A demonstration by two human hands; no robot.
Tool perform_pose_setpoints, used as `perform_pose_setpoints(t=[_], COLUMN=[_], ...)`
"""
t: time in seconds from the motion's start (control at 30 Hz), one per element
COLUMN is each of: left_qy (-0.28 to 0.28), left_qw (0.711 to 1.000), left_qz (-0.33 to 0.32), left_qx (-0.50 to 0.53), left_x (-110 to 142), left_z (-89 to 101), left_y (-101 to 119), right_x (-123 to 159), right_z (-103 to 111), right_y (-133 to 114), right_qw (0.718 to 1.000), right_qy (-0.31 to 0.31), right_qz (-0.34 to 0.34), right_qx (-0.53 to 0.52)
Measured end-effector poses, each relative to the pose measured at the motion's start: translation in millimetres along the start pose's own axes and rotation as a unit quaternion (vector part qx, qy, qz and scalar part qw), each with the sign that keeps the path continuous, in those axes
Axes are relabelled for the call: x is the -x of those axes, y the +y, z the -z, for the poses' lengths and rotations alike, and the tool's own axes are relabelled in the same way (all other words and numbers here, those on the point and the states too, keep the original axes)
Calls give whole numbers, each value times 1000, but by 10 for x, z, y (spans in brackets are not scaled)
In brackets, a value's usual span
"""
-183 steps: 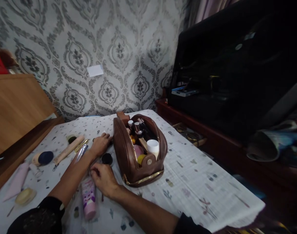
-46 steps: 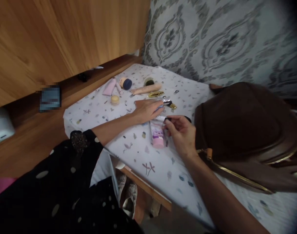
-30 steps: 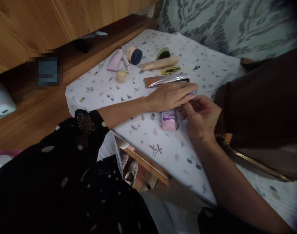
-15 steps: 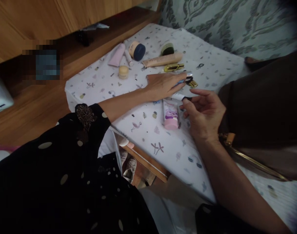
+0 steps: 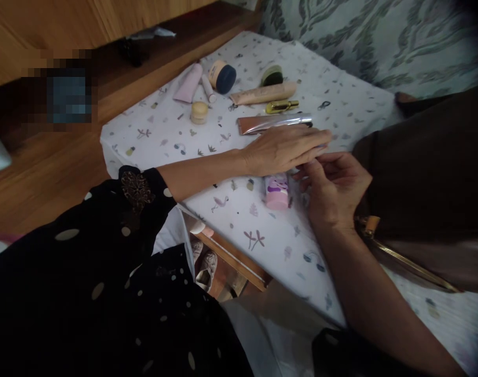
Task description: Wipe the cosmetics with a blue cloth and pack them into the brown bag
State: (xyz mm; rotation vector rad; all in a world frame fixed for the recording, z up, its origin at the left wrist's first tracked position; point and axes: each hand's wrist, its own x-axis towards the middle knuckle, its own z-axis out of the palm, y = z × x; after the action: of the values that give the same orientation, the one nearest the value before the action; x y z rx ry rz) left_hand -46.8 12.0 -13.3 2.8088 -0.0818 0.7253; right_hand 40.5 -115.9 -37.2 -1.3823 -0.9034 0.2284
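My left hand [image 5: 286, 149] reaches across the cloth-covered table palm down, its fingers stretched out and close together. A bit of blue shows at its fingertips; what lies beneath the palm is hidden. My right hand [image 5: 333, 183] is closed in a pinch, touching or very near the left fingers; its fingertips' contents are out of sight. Just below the left hand, a pink-capped tube with a purple picture [image 5: 277, 192] is partly covered. A shiny rose and silver tube [image 5: 268, 123] lies just beyond the left hand.
Further back lie a gold tube [image 5: 281, 107], a beige tube [image 5: 262, 93], a green jar [image 5: 272, 76], a dark-lidded jar [image 5: 223, 77], a small yellow jar [image 5: 199, 112], a pink tube [image 5: 188, 84] and a slim white-pink tube [image 5: 208, 88]. A brown bag [image 5: 423, 188] stands at right.
My left hand has shifted right and nearer, uncovering the rose and silver tube and covering the upper pink-capped tube. The white, black-ended item between the hands is now hidden. My right fingers have closed.
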Motion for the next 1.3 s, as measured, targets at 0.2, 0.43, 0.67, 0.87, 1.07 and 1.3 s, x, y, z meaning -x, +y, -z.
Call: perform_pose_setpoints(t=[0.2,0.43,0.67,0.87,1.07,1.3], left_qy=[-6,-26,-60,-65,-92,-86], left_qw=[997,998,996,991,977,979], left_qz=[75,51,13,15,18,17], left_qx=[-24,0,63,114,192,184], left_x=[7,35,20,7,-9,12], left_z=[-42,2,35,49,87,76], left_y=[-253,-428,-494,-501,-524,-518], right_x=[-11,-46,-86,-71,-54,-78], right_z=[1,59,136,152,149,185], right_y=[5,5,103,48,-10,19], right_qw=[996,989,996,998,999,999], right_qy=[44,91,69,57,34,27], right_qz=[-62,-83,-46,-39,-18,-14], right_qx=[-54,-87,-43,-1,13,19])
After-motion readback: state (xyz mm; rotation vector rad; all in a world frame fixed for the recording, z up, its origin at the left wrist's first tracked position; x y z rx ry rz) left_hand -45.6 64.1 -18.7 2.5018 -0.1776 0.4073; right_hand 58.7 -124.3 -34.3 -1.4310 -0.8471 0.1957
